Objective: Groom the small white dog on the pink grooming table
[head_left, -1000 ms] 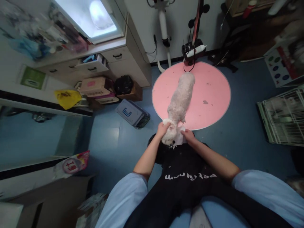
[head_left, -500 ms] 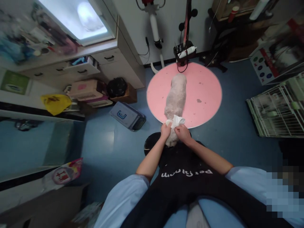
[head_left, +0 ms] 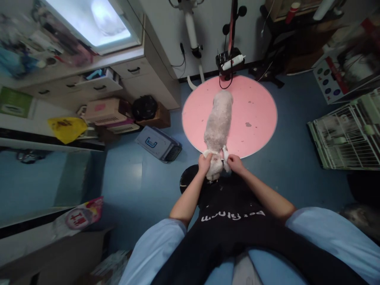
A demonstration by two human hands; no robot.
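Observation:
A white, close-clipped dog (head_left: 219,118) is on the round pink table (head_left: 258,114), its head over the near edge towards me. My left hand (head_left: 204,163) is closed on white fur at the left side of the dog's head (head_left: 215,168), seemingly its ear. At the head's right side, my right hand (head_left: 235,163) pinches a crumpled white wipe (head_left: 226,155). A pinkish patch shows between the wipe and the head. What exactly lies under my fingers is too small to tell.
A grooming stand with a holder (head_left: 228,59) bearing a white bottle (head_left: 234,62) rises behind the table. On the floor at left is a grey pet carrier (head_left: 158,143). To the right stands a wire cage (head_left: 350,134). A black round stool (head_left: 190,176) is near my left forearm.
My hands have moved apart. The right one has shifted right with the white wipe, which no longer covers the top of the dog's head.

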